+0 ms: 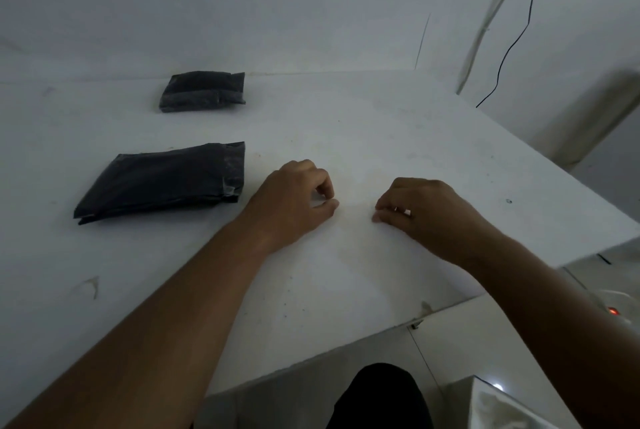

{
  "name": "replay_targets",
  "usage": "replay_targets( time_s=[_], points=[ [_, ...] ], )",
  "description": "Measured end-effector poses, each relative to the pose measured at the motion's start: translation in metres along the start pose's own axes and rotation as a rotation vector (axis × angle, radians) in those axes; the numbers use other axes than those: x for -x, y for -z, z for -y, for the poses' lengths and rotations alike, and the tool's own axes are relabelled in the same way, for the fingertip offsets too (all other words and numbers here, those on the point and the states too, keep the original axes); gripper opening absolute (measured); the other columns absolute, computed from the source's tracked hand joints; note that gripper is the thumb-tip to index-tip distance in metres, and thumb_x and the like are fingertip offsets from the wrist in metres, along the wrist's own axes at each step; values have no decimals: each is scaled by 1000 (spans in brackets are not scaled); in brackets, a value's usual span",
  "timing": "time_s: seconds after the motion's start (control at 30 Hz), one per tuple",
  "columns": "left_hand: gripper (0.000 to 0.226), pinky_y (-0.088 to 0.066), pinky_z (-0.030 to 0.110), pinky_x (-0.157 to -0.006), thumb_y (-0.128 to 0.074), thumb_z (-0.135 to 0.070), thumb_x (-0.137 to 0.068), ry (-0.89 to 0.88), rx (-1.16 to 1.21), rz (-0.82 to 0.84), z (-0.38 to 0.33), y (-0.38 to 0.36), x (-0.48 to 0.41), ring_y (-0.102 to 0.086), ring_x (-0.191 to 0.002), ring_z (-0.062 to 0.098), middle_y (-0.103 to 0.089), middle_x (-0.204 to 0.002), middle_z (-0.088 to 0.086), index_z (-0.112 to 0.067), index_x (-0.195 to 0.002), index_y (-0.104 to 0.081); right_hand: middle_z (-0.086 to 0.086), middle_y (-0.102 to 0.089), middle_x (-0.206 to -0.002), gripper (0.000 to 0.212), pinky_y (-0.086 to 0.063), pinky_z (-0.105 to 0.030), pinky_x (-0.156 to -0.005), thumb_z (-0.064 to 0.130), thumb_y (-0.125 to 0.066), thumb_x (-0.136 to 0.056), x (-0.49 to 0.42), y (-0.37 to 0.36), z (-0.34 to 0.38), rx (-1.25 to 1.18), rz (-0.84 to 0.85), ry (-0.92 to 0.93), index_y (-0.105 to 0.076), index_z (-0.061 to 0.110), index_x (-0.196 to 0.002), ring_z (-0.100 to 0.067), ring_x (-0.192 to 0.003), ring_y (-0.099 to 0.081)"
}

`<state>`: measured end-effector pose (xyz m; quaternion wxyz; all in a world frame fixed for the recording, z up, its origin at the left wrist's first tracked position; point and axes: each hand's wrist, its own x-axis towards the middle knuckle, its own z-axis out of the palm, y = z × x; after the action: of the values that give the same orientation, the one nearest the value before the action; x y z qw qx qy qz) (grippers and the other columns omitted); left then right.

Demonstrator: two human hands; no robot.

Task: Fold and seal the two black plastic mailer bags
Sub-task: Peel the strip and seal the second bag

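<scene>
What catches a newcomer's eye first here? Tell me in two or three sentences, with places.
Two black mailer bags stand out against the white table: the larger bag lies left of the hands, the smaller bag farther back near the wall. The left hand and right hand rest with curled fingers on the table in the middle, touching neither bag; whether they pinch anything is unclear.

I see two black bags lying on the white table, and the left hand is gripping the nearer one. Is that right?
Not quite. The head view shows the left hand apart from the nearer black bag, its fingers curled over the white table beside it. That bag and the farther black bag do both lie on the table.
</scene>
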<state>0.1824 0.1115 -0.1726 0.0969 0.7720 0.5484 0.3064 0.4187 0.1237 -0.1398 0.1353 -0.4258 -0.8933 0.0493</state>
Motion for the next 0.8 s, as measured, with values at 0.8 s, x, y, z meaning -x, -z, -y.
replay_targets(
  time_s=[0.8],
  points=[
    [15,-50,42,-82,-64,-40,-82,-16,55,10,7,-1,-1,-56,-89,14,-59,-87,-9,-25,-83,-65,7,-64,-100,24,-50,-31,-76,37,-52,-100,0,7,9,171,93,89,-67,22,-110,-14,-90,-61]
  ],
)
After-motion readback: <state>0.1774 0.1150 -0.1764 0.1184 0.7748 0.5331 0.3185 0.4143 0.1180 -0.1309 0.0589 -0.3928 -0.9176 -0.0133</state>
